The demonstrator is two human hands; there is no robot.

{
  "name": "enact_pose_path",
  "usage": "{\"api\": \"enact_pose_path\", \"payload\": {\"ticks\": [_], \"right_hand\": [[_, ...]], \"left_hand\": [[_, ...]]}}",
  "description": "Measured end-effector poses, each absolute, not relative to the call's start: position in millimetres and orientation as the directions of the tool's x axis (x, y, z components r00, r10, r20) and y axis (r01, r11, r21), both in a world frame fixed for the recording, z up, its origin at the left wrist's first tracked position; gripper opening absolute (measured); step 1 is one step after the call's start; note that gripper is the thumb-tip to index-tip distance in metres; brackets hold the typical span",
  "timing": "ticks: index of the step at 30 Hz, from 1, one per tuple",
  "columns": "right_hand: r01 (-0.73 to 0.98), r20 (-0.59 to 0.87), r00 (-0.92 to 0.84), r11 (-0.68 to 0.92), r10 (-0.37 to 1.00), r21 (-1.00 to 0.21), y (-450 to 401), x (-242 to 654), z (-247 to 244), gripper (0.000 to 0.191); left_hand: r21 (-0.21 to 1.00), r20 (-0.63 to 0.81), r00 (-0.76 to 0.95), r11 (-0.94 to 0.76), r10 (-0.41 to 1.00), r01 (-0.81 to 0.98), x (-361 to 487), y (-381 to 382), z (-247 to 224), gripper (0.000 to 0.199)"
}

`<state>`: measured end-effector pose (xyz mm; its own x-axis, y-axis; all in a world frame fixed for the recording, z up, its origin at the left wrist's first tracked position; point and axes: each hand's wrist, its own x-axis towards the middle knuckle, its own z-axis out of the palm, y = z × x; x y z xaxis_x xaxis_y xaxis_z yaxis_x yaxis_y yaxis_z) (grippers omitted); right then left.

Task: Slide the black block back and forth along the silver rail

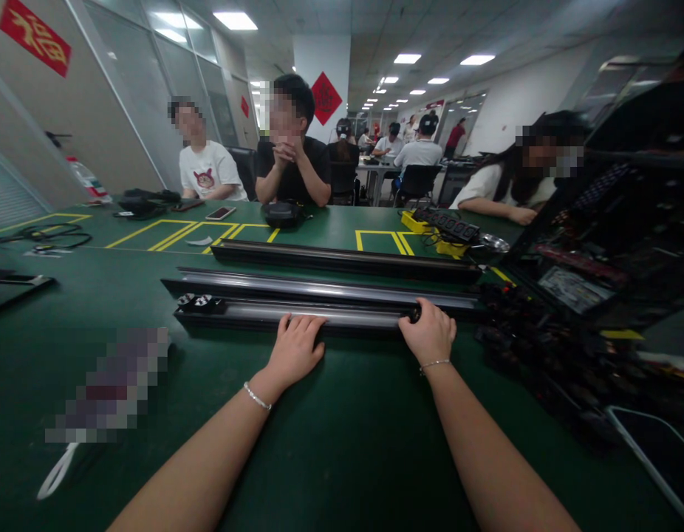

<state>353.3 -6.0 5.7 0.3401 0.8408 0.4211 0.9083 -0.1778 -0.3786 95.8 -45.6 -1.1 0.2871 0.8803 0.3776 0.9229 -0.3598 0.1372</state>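
Observation:
Three long black rails lie side by side across the green table. On the nearest rail (353,316), my left hand (298,347) rests with its fingers over the front edge near the middle. My right hand (431,332) is closed round a small black part (414,313) at that rail's right end. Two small black-and-silver parts (202,301) sit in its left end. Just behind it lies the middle rail (320,287), and farther back the third rail (342,258).
A pile of black parts (541,347) covers the right side, beside a phone (652,451). A blurred object with a white strap (62,462) lies at the left. People sit across the table (342,414), near yellow trays (414,222) and a black pouch (284,214).

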Motion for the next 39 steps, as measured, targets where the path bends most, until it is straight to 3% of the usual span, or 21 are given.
{"api": "enact_pose_path", "payload": {"ticks": [19,24,39], "right_hand": [[0.910,0.382,0.303,-0.145,0.873,-0.389,-9,367,6,0.040],[0.872,0.374,0.415,-0.244,0.829,-0.425,-11,370,3,0.050],[0.826,0.348,0.426,-0.203,0.835,-0.525,-7,379,3,0.055]], "left_hand": [[0.133,0.381,0.291,-0.364,0.878,0.922,95,-45,-1,0.043],[0.127,0.376,0.290,-0.359,0.880,0.925,95,-45,-1,0.043],[0.137,0.365,0.288,-0.357,0.886,0.924,95,-45,-1,0.042]]}}
